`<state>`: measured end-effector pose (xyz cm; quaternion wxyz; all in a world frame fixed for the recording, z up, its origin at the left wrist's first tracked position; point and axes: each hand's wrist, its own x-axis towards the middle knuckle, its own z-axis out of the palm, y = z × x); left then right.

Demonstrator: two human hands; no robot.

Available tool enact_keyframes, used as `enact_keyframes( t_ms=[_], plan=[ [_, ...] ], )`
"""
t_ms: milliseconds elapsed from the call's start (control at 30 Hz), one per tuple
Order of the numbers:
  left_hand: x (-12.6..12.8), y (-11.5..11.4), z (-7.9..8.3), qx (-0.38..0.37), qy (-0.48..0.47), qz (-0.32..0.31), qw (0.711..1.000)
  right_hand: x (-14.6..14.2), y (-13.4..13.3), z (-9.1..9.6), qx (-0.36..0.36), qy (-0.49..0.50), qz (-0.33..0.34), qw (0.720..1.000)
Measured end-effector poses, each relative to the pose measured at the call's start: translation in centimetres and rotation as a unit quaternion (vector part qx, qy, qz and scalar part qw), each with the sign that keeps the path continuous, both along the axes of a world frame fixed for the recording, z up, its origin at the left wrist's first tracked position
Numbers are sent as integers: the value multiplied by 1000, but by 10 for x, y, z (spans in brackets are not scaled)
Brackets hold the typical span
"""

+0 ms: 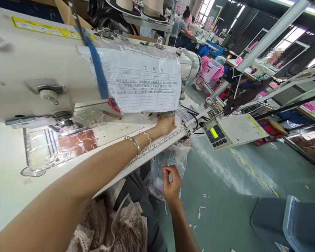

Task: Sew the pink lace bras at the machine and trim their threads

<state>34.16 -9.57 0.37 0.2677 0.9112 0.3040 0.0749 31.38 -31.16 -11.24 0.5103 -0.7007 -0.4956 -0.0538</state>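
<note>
White metal sewing machine (pixel 68 64) runs roughly along our bench (pixel 5 192) edge; our left hand (pixel 166 126)'s nearer, against its underside, can't tell the grip; right hand (pixel 172 183)'s fingers pinched together.

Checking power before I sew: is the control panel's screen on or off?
On: the screen glows bright yellow-green, with dark buttons around it. Any text on it is too small to read.

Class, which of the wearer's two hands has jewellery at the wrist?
The left hand, wearing a silver bangle and a pale band; the right hand has a bare wrist.
</note>
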Motion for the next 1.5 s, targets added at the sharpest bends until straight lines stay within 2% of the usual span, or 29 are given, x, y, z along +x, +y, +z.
enact_keyframes(
  t_ms=[100, 267, 367, 467, 667, 967, 1067, 1233, 1500],
  plan=[
    [-18, 3, -3, -10, -7, 6, 1000, 8, -2, 1, -10, 3, 0, 1000],
    [-70, 3, -3, -35, -7, 17, 999, 22, 12, 13, 20, -17, 6, 1000],
    [-95, 4, -2, -99, -16, 25, 995, 30, 28, 23, 37, -34, 8, 999],
    [-107, 5, -1, -178, -31, 30, 983, 35, 44, 32, 51, -52, 15, 997],
    [-111, 5, -2, -193, -47, 27, 980, 36, 66, 43, 30, -56, -3, 998],
    [-117, 15, -15, -234, -107, -17, 966, 55, 94, 43, -50, 63, -129, 988],
    [-119, 17, -18, -261, -134, -39, 955, 54, 102, 44, -14, 172, -143, 975],
    [-118, 16, -22, -274, -147, -49, 949, 44, 107, 53, 65, 340, -129, 929],
    [-116, 10, -13, -296, -109, -12, 949, 44, 102, 63, 73, 400, -91, 909]
  ],
)
